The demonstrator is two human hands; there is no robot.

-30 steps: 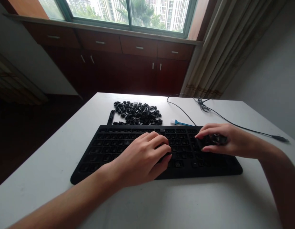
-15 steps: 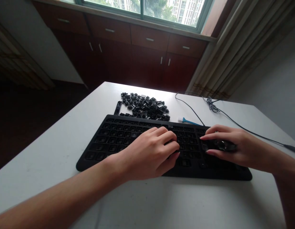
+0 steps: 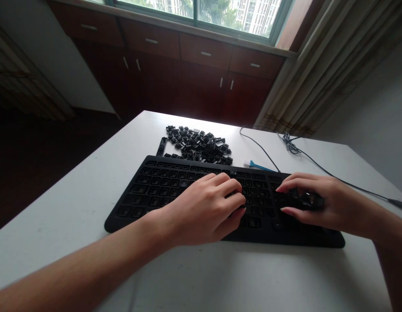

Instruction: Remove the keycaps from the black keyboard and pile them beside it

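Observation:
A black keyboard (image 3: 132, 212) lies across the white table, most of its key slots bare of caps. Over its middle rests my left hand (image 3: 207, 208), fingers curled together and touching the keyboard; their tips are partly hidden. My right hand (image 3: 327, 199) is above the keyboard's right end, curved around a dark glossy object (image 3: 309, 200) whose kind I cannot make out. Its thumb and forefinger are spread apart in front. Behind the keyboard lies a heap of loose black keycaps (image 3: 201, 145).
A long black keycap (image 3: 161, 146) lies left of the heap. A small blue brush (image 3: 261, 166) is behind the keyboard. The cable (image 3: 337, 178) runs in a coil along the table's (image 3: 73, 186) back right. Cabinets (image 3: 201, 86) and a window stand beyond.
The thumb and forefinger of my right hand have parted a little around the dark object. My left hand stays in place on the keyboard. The view has shifted slightly.

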